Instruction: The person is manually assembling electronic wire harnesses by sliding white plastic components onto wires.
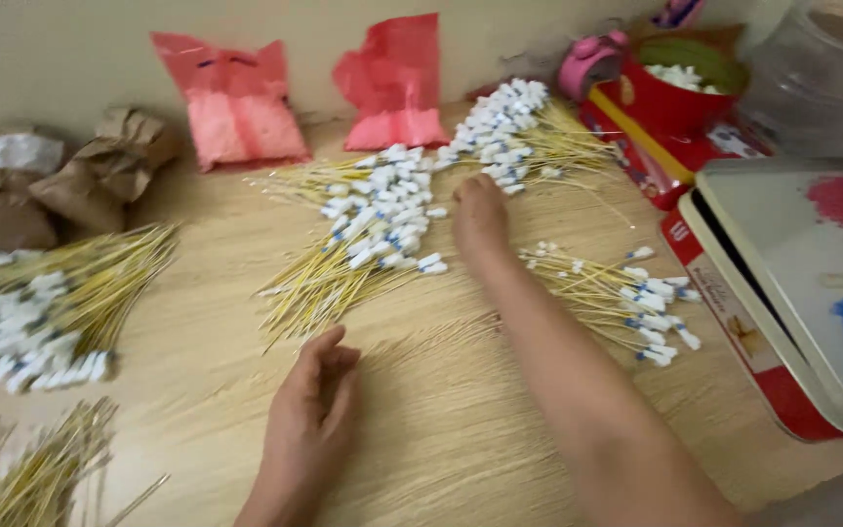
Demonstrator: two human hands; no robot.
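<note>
Home craft setup, likely piecework on a woven straw mat (441, 410) laid on the floor against a plain wall (70, 59). Bundles of yellow sticks with white tips (382, 229), pink plastic bags (236, 98), biscuit tin (792, 283).

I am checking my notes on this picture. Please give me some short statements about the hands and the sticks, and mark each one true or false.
1. The right hand reaches to the middle pile of thin yellow sticks with white and blue tips. True.
2. The left hand holds a bundle of sticks. False: it rests empty on the woven straw mat.
3. Two pink plastic bags stand by the wall. True.
4. The red round bowl is empty. False: white pieces lie in it.
</note>
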